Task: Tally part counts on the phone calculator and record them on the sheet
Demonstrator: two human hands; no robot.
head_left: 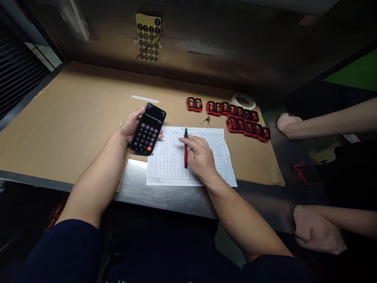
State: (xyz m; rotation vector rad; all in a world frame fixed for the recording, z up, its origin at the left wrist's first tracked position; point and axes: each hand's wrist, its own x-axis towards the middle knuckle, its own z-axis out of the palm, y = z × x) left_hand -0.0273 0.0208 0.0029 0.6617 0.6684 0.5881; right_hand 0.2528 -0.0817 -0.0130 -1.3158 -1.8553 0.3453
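Observation:
My left hand [131, 124] is closed around a black smartphone [148, 129], tilted up toward me with a calculator on its screen. In my right hand [201, 155] is a red and black pen [185, 153], held between the fingers with the index finger stretched forward. A printed form [218, 157] with a table grid lies under the right hand; a few cells at its left carry handwriting. The phone's lower right corner overlaps the form's left edge. Whether the pen touches the paper, I cannot tell.
Several red and black frames [247, 126] stand in rows at the right, near a tape roll [244, 101] and small nippers [207, 120]. Another frame [304, 174] lies nearer a co-worker's two hands [318, 230]. A sticker sheet [149, 38] hangs on the metal back wall. Cardboard [73, 118] covers the bench.

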